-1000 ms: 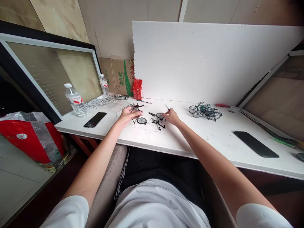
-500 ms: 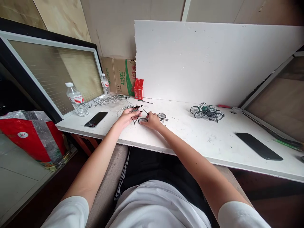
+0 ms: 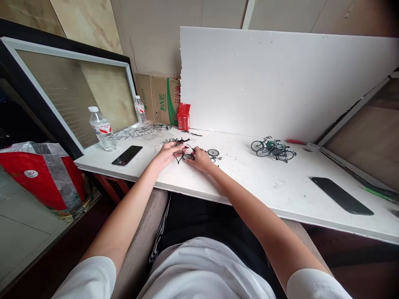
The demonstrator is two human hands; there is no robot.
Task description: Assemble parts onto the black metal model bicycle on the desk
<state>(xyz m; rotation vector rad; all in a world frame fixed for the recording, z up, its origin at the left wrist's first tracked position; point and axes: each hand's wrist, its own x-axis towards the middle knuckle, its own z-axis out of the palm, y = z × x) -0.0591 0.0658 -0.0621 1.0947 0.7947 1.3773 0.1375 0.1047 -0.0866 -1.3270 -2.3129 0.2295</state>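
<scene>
My left hand (image 3: pixel 168 153) is closed on a small black model bicycle frame (image 3: pixel 178 159), its thin tubes sticking out above and below the fingers. Close by on the right, my right hand (image 3: pixel 200 159) pinches a thin dark rod-like piece (image 3: pixel 190 146) whose tip points toward the frame. Beneath the right fingertips is a spoked toy wheel (image 3: pixel 188 157); whether the thumb touches it I cannot tell. Another spoked wheel (image 3: pixel 213 153) lies flat just beyond the right hand, with small loose parts (image 3: pixel 220 158) beside it.
Two model bicycles (image 3: pixel 271 148) stand on the white table (image 3: pixel 249 182) to the right. A black phone (image 3: pixel 342 195) lies at far right, another phone (image 3: pixel 127 155) at left near a water bottle (image 3: pixel 104 129). Plastic part frames (image 3: pixel 146 130) and a red box (image 3: pixel 183 117) are behind.
The view has shifted slightly. Both hands keep nearly the same position and hold, with the frame still in the left and the thin piece still in the right.
</scene>
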